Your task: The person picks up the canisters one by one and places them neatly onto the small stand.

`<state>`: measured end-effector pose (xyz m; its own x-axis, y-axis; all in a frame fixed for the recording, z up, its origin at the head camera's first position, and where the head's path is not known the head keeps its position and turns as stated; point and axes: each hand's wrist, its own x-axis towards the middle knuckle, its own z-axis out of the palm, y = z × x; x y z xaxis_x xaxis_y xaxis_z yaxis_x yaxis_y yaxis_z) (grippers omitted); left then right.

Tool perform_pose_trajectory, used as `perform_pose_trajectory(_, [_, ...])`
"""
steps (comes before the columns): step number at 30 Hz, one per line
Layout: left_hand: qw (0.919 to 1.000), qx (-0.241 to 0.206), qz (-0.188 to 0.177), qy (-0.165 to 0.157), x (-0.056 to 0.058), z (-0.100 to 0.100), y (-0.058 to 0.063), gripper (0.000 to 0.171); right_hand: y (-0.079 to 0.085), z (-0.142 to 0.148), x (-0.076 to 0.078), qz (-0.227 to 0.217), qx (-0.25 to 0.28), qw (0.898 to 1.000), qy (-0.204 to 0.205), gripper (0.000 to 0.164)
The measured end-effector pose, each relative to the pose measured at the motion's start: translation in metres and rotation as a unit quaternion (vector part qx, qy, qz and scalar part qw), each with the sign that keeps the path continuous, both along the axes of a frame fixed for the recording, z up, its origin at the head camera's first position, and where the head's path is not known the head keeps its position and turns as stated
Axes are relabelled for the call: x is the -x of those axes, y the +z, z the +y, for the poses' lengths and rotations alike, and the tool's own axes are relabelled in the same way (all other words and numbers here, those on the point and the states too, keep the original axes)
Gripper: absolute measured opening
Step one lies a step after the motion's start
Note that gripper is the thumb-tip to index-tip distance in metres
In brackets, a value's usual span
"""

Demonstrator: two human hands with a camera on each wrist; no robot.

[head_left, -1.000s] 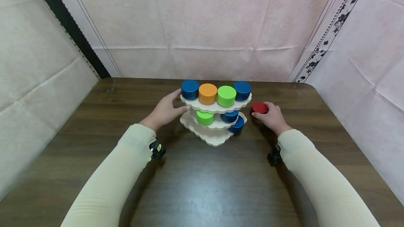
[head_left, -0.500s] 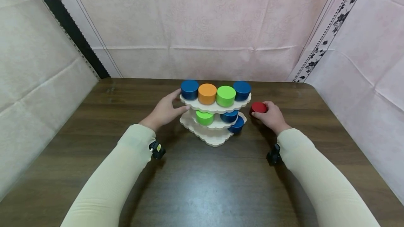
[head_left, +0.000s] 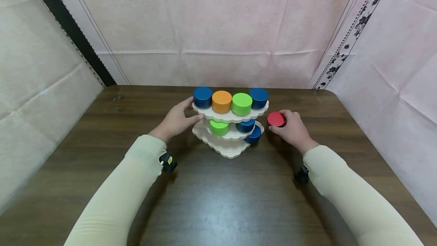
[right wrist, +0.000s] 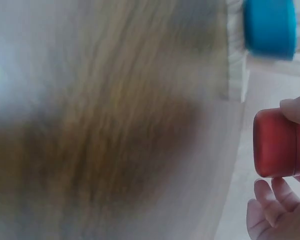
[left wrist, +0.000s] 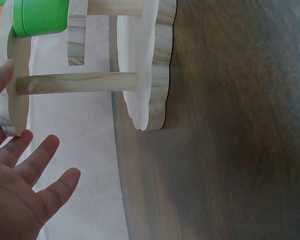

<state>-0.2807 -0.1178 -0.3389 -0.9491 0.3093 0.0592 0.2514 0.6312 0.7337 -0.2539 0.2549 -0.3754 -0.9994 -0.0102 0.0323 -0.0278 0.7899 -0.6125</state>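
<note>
A pale wooden three-tier stand (head_left: 226,150) with scalloped shelves stands on the table. On its top shelf are two blue round tins (head_left: 203,98), an orange tin (head_left: 222,102) and a green tin (head_left: 241,104). Below sit a second green tin (head_left: 219,127) and more blue tins (head_left: 253,135). My left hand (head_left: 173,121) holds the top shelf's left edge between thumb and finger, its other fingers spread in the left wrist view. Just right of the stand, my right hand (head_left: 293,129) pinches a red round tin (right wrist: 276,143), its seam visible in the right wrist view.
The brown wooden table (head_left: 218,196) ends at a back edge behind the stand. White patterned cloth (head_left: 205,22) hangs behind and along both sides. Each wrist wears a small black device (head_left: 168,162).
My right hand has shifted slightly left with the red tin, whose top now looks brighter and tipped toward the camera. The left hand keeps its place on the stand. The head view moved a little.
</note>
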Motion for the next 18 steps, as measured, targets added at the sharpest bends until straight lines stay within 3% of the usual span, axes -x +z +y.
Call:
perform_pose_trajectory(10, [1.0,0.001,0.001,-0.001,0.0,-0.001,-0.001,0.076,0.008,-0.003,-0.031,0.021,0.013,1.0,0.012,0.064])
perform_pose_trajectory(18, [1.0,-0.002,-0.007,0.0,0.0,-0.001,0.0,0.076,0.012,-0.013,-0.053,0.009,0.025,0.999,0.02,0.063])
